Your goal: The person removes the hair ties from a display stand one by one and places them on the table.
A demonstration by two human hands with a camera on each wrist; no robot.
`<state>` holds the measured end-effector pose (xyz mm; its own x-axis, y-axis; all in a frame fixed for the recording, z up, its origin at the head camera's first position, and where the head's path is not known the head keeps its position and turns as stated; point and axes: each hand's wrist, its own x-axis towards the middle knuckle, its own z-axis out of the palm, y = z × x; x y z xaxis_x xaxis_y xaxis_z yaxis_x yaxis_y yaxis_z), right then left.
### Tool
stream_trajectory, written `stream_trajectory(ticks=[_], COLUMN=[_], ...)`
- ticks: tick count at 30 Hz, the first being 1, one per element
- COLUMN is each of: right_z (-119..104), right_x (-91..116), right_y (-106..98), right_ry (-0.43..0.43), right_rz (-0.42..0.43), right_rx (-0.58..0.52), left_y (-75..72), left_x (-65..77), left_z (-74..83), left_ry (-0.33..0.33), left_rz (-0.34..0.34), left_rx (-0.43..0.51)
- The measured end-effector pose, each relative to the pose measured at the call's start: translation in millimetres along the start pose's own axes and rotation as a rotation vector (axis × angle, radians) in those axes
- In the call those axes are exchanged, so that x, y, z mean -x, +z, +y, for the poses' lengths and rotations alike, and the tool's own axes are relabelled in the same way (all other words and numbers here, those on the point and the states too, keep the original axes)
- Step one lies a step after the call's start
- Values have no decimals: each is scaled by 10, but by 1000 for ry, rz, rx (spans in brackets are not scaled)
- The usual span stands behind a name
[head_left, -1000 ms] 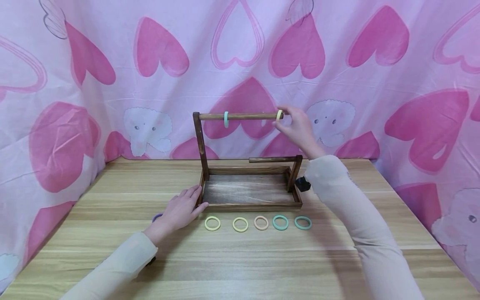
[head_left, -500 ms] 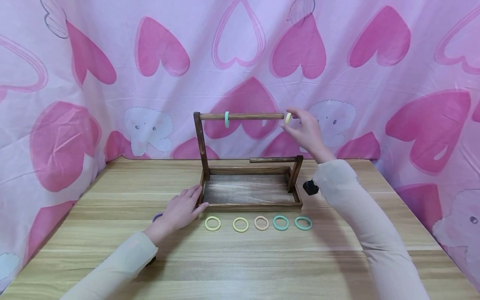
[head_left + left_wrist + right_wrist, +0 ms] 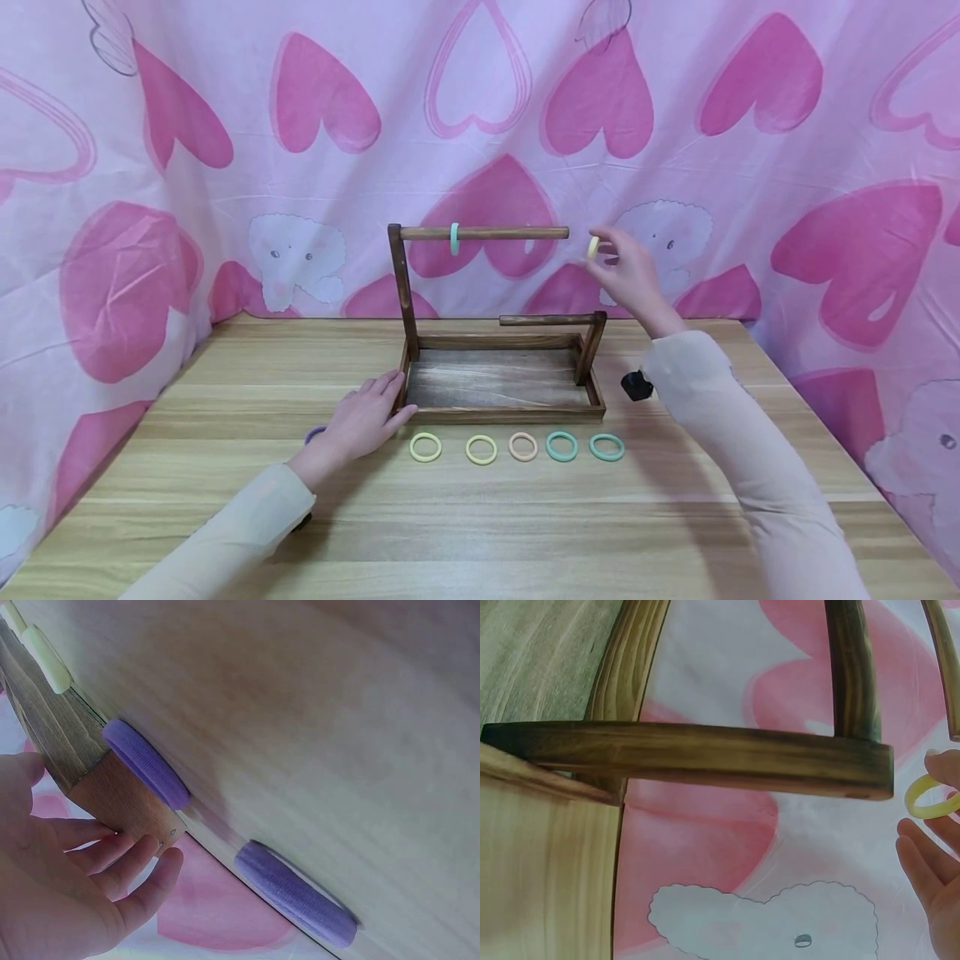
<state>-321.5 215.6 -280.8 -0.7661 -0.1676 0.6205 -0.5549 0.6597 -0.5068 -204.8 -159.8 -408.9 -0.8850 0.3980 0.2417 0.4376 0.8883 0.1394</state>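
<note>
A dark wooden rack (image 3: 495, 413) stands on the table, a shallow tray with a tall post and upper bar (image 3: 517, 233) and a short lower bar (image 3: 543, 320). A mint hair tie (image 3: 454, 239) hangs round the upper bar. My right hand (image 3: 633, 271) pinches a yellow hair tie (image 3: 593, 247) between thumb and fingers, a little right of the bar's free end; the right wrist view shows this yellow loop (image 3: 922, 799) too. My left hand (image 3: 363, 417) rests with extended fingers on the tray's left end. Near it lie two purple hair ties (image 3: 146, 765), mostly hidden in the head view.
In front of the rack, a row holds two yellow hair ties (image 3: 426, 447), a peach one (image 3: 522, 434) and two teal ones (image 3: 562, 457). A pink heart-patterned cloth (image 3: 322, 192) hangs behind the wooden table (image 3: 480, 533).
My right hand has drawn the yellow hair tie off the upper bar's free end and moved right with it. The left hand has stayed on the tray.
</note>
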Motion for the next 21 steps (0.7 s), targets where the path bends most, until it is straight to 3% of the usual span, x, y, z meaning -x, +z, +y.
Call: stream_trajectory(ticks=[15, 21], right_z=[137, 203], right_x=[166, 224], right_y=[-80, -99], right_ry=[70, 40], right_rz=[-36, -29], right_rx=[-24, -38], left_y=[1, 1], left_x=[-9, -10], left_z=[9, 2], left_ry=[-7, -5], left_rz=[11, 13], left_rx=[8, 1])
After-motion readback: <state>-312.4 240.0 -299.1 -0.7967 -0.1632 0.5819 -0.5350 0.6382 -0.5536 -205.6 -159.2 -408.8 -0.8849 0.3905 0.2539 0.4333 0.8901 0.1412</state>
